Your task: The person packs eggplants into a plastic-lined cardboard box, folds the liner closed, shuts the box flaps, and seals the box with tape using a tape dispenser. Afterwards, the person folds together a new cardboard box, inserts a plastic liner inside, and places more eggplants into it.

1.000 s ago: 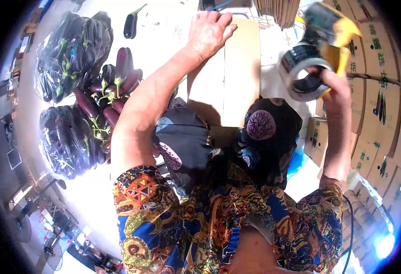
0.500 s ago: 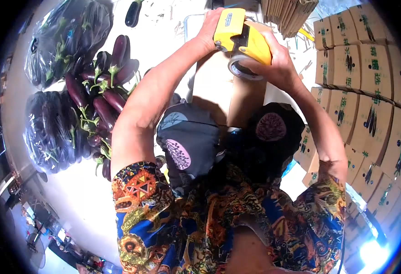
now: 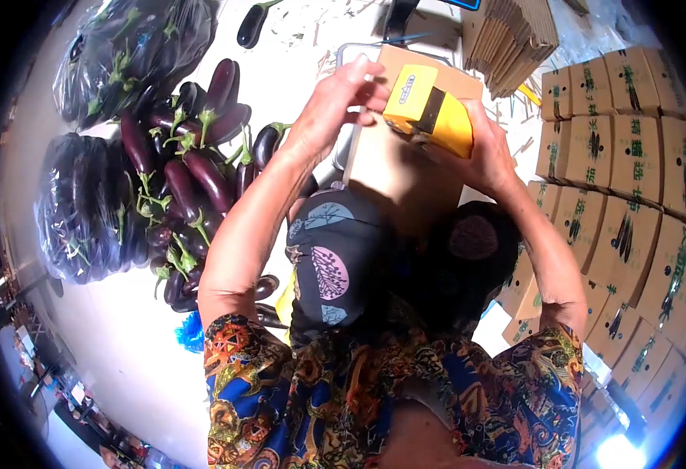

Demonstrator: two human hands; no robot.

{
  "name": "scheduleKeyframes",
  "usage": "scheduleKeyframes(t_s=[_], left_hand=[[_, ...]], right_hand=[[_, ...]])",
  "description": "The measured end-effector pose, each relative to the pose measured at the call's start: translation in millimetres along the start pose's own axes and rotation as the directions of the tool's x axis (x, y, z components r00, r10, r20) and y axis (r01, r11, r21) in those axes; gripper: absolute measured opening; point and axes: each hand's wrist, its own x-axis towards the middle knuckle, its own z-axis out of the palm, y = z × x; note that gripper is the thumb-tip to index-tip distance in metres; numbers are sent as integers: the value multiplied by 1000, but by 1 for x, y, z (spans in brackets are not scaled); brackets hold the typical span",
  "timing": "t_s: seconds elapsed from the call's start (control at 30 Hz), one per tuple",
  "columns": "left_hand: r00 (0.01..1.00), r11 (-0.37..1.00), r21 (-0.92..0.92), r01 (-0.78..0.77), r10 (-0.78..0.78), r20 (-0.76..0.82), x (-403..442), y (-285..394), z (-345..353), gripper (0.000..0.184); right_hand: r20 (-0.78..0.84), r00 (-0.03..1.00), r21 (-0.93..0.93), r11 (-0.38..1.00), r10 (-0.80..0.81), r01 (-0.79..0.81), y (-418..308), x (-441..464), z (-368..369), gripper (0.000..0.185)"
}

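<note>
A yellow tape dispenser point(image 3: 451, 121) is above a cardboard box point(image 3: 382, 160), and my right hand point(image 3: 490, 152) is closed around its right side. My left hand point(image 3: 335, 102) is just left of the dispenser, fingers apart and holding nothing that shows. The box lies in front of my knees, its near part in shadow. Beneath the box, the rim of a grey tray or platform point(image 3: 343, 62) peeks out at the left.
Loose eggplants point(image 3: 202, 168) lie in a pile on the left, beside plastic bags of eggplants point(image 3: 85, 207). Stacked printed cartons point(image 3: 593, 156) stand along the right. Flattened cardboard point(image 3: 507, 35) is bundled at the far right. A single eggplant point(image 3: 251, 27) lies far left.
My left hand has let go of the dispenser and moved down and left. The dispenser, in my right hand, has come nearer, and the box's far end now shows. The whole view has shifted.
</note>
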Motion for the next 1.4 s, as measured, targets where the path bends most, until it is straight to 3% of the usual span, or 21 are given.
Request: scheduleKeyframes(t_s=[0.07, 0.13, 0.43, 0.63, 0.73, 0.87, 0.97, 1.1, 1.23, 1.37, 1.4], left_hand=[[993, 996, 91, 16, -26, 113, -5, -4, -4, 40], [994, 1000, -12, -23, 24, 109, -3, -10, -3, 27], [999, 997, -74, 23, -25, -26, -9, -16, -7, 20], [973, 975, 122, -187, 201, -114, -2, -40, -26, 21], [987, 990, 93, -104, 114, -109, -9, -34, -33, 19], [932, 998, 66, 11, 14, -361, -2, -43, -67, 16], [934, 999, 50, 5, 13, -357, 0, -62, -106, 17], [919, 964, 265, -38, 138, -370, 6, -66, -109, 25], [853, 655, 753, -64, 428, -299, 1, -75, -106, 22], [818, 524, 848, -82, 521, -243, 6, -92, -101, 20], [797, 436, 897, -79, 568, -206, 10, -98, -101, 18]], right_hand=[[23, 1000, -4, 1000, -12, 12, -5, 2, 1, 56], [41, 999, -35, 999, 19, -18, -2, 1, 2, 56], [130, 990, -157, 987, 45, -25, -19, 17, 4, 54], [248, 966, -210, 977, 77, -24, -33, 28, 3, 53], [287, 951, -228, 972, 116, -49, -35, 27, 0, 54], [296, 944, -312, 949, 144, -47, -21, 16, -12, 53], [308, 941, -326, 945, 140, -34, -14, 8, -21, 54], [323, 941, -314, 949, 105, 2, -14, 12, -20, 49], [300, 954, -273, 959, 13, 73, -17, 10, -21, 48], [331, 943, -288, 955, 34, 66, -20, 14, -19, 50], [330, 943, -292, 955, 40, 61, -21, 14, -19, 50]])
